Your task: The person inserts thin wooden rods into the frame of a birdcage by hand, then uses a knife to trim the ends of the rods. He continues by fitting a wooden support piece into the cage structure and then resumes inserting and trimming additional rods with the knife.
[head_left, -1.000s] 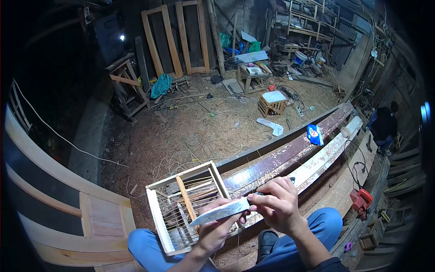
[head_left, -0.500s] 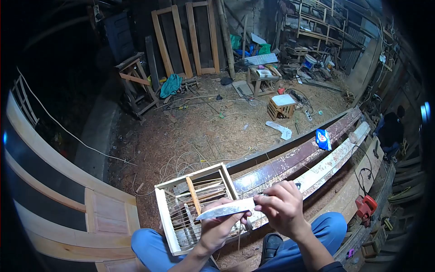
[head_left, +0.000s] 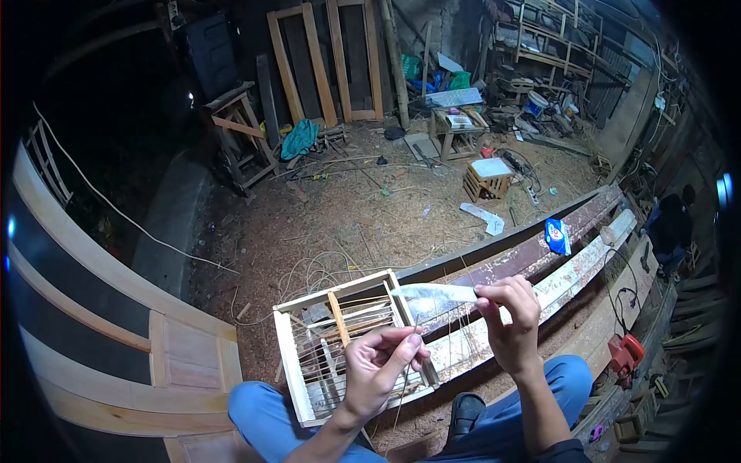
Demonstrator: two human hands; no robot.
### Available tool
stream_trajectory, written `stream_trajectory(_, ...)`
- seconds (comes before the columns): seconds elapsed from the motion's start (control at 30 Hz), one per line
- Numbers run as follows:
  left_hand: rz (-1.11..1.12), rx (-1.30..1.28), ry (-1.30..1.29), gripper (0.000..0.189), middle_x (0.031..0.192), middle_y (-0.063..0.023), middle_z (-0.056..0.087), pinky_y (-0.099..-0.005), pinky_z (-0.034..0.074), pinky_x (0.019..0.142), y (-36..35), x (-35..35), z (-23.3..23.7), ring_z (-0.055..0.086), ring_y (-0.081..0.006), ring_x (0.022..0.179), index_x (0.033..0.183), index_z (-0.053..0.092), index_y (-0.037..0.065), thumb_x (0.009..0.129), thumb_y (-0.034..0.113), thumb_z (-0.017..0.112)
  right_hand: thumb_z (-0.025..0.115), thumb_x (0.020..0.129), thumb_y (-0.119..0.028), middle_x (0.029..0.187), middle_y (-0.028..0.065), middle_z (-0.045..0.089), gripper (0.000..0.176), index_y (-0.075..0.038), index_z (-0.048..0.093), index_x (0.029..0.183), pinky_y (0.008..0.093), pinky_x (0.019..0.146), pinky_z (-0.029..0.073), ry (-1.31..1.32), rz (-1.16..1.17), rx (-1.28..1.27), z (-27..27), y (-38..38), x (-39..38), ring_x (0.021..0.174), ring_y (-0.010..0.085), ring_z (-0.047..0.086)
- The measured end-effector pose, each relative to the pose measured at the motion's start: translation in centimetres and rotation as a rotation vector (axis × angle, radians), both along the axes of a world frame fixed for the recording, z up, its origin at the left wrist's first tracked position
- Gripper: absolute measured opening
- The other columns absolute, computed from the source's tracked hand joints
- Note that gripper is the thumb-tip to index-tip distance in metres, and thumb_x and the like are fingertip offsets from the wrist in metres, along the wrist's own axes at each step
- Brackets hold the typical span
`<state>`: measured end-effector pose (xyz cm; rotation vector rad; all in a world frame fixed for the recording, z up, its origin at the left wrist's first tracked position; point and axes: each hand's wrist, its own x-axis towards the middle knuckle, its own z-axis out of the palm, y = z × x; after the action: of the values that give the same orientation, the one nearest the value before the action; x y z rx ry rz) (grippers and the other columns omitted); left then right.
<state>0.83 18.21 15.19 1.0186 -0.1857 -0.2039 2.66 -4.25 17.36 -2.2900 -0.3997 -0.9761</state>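
Note:
My right hand grips a knife near the base of its broad, pale blade, with the tip pointing left. The handle is mostly hidden by my fingers. Below the blade, my left hand pinches a thin stick between thumb and fingers, and the stick runs down past the palm. Blade and stick are apart. Behind my left hand, a rectangular wooden frame with thin slats and rods across it lies by my left knee. An orange-brown slat crosses the frame.
Long planks run from my knees toward the back right, with a blue-and-white packet on them. A red power tool sits at the right. Wooden door panels stand at the left. A slatted crate rests on the shavings-covered floor.
My right hand has moved up and right with the knife, away from the left hand. My left hand has dropped slightly, and the thin stick in it now shows clearly.

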Motion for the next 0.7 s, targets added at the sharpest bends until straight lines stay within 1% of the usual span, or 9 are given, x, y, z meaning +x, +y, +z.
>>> stream_trajectory(0.03, 0.007, -0.019, -0.009, 0.018, 0.094, -0.014, 0.076, -0.0282, 0.058, 0.073, -0.1, 0.1, 0.0, 0.072, -0.015, 0.085, 0.116, 0.071, -0.008, 0.101, 0.0, 0.067, 0.082, 0.084, -0.012, 0.078, 0.0049, 0.067, 0.013, -0.011, 0.073, 0.093, 0.0397, 0.068, 0.044, -0.023, 0.048, 0.065, -0.2, 0.1, -0.2, 0.074, 0.0254, 0.063)
stream_trajectory(0.13, 0.016, -0.022, 0.028, 0.016, 0.097, -0.0157, 0.076, -0.0278, 0.057, 0.072, -0.1, 0.0, -0.5, 0.07, -0.0148, 0.084, 0.113, 0.071, -0.009, 0.1, 0.0, 0.068, 0.083, 0.086, -0.017, 0.085, 0.0062, 0.07, 0.016, -0.011, 0.073, 0.097, 0.0386, 0.07, 0.045, 0.062, 0.223, -0.111, 0.5, 1.9, -1.7, 0.077, 0.0259, 0.063)
stream_trajectory(0.23, 0.02, -0.046, 0.057, 0.016, 0.095, -0.0148, 0.075, -0.0269, 0.056, 0.07, -0.7, -0.4, -1.0, 0.068, -0.0132, 0.079, 0.113, 0.07, -0.009, 0.1, -0.001, 0.068, 0.081, 0.085, -0.009, 0.083, 0.0056, 0.068, 0.016, -0.01, 0.073, 0.099, 0.0396, 0.071, 0.045, 0.141, 0.257, 0.01, -0.9, 2.4, -1.4, 0.078, 0.0267, 0.063)
stream_trajectory(0.3, 0.026, 0.031, 0.002, 0.015, 0.092, -0.0137, 0.075, -0.0241, 0.053, 0.067, -0.3, 0.1, -1.3, 0.063, -0.0101, 0.073, 0.114, 0.07, -0.007, 0.102, -0.001, 0.065, 0.081, 0.084, -0.013, 0.082, 0.0023, 0.067, 0.018, -0.014, 0.075, 0.101, 0.0392, 0.069, 0.043, 0.094, 0.159, -0.013, -1.6, 2.1, -0.5, 0.076, 0.0246, 0.06)
stream_trajectory(0.43, 0.033, -0.016, 0.002, 0.017, 0.09, -0.0149, 0.074, -0.0227, 0.051, 0.062, -0.3, 0.1, -0.4, 0.062, -0.0092, 0.069, 0.116, 0.07, -0.006, 0.102, 0.002, 0.065, 0.079, 0.087, -0.01, 0.082, 0.0079, 0.065, 0.017, -0.01, 0.072, 0.103, 0.0423, 0.07, 0.043, 0.057, -0.047, -0.019, -1.6, 0.5, 0.9, 0.077, 0.0289, 0.06)
stream_trajectory(0.5, 0.054, -0.087, 0.083, 0.017, 0.09, -0.0162, 0.075, -0.0225, 0.051, 0.063, -0.5, 0.2, -0.2, 0.06, -0.0089, 0.068, 0.116, 0.07, -0.006, 0.102, 0.001, 0.064, 0.079, 0.086, -0.011, 0.084, 0.0076, 0.066, 0.02, -0.01, 0.073, 0.105, 0.0419, 0.07, 0.044, 0.049, -0.028, 0.006, -1.4, 1.1, 0.5, 0.076, 0.0285, 0.06)
stream_trajectory(0.53, 0.051, -0.07, 0.071, 0.021, 0.098, -0.0172, 0.075, -0.0236, 0.048, 0.064, -0.3, 0.4, -1.0, 0.059, -0.0087, 0.07, 0.123, 0.067, -0.007, 0.104, 0.001, 0.063, 0.08, 0.085, -0.011, 0.084, 0.0069, 0.065, 0.021, -0.011, 0.074, 0.106, 0.0416, 0.07, 0.044, 0.037, 0.024, 0.002, -1.2, 1.7, 0.1, 0.077, 0.0277, 0.06)
stream_trajectory(0.63, 0.003, -0.208, 0.132, 0.037, 0.104, -0.0213, 0.073, -0.0245, 0.049, 0.07, -0.1, 0.2, -2.1, 0.061, -0.0116, 0.078, 0.134, 0.058, -0.009, 0.098, -0.014, 0.056, 0.08, 0.083, -0.011, 0.083, 0.0043, 0.065, 0.035, -0.015, 0.077, 0.117, 0.0398, 0.068, 0.045, 0.064, 0.156, -0.09, -1.6, 2.9, -0.9, 0.076, 0.0248, 0.061)
stream_trajectory(0.7, 0.011, -0.218, 0.164, 0.043, 0.101, -0.019, 0.073, -0.0233, 0.048, 0.069, -0.2, -0.1, -2.1, 0.06, -0.0109, 0.078, 0.136, 0.057, -0.008, 0.095, -0.019, 0.051, 0.08, 0.083, -0.012, 0.083, 0.004, 0.065, 0.041, -0.018, 0.077, 0.123, 0.0389, 0.065, 0.046, 0.08, 0.242, -0.072, -1.9, 3.9, -1.3, 0.072, 0.0238, 0.06)
